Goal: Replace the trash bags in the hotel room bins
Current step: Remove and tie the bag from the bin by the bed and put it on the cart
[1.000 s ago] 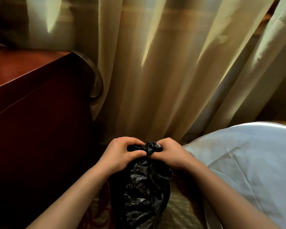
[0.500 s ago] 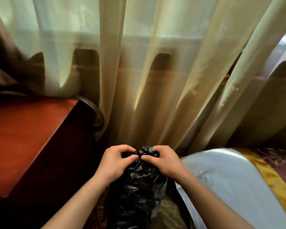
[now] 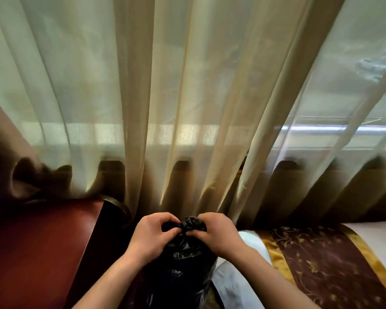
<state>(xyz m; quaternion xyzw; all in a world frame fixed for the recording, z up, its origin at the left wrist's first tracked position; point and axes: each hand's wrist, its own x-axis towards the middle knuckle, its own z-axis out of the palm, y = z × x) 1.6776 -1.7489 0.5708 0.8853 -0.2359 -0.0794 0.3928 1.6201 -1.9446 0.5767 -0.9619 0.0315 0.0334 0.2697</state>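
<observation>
A crinkled black trash bag (image 3: 181, 266) hangs low in the middle of the head view, its mouth bunched into a tight neck at the top. My left hand (image 3: 151, 238) pinches the left side of that neck with curled fingers and thumb. My right hand (image 3: 216, 236) pinches the right side in the same way. The two hands almost touch above the bag. The bag's lower part runs out of the frame, and no bin shows.
A dark red wooden cabinet (image 3: 38, 248) stands close on the left. A bed with a white sheet (image 3: 236, 286) and a gold and maroon runner (image 3: 330, 262) lies on the right. Sheer cream curtains (image 3: 187, 97) hang straight ahead over a window.
The view has tilted upward, showing more curtain and window and the bed runner. Both hands keep their pinch on the bag's gathered neck and stay close together.
</observation>
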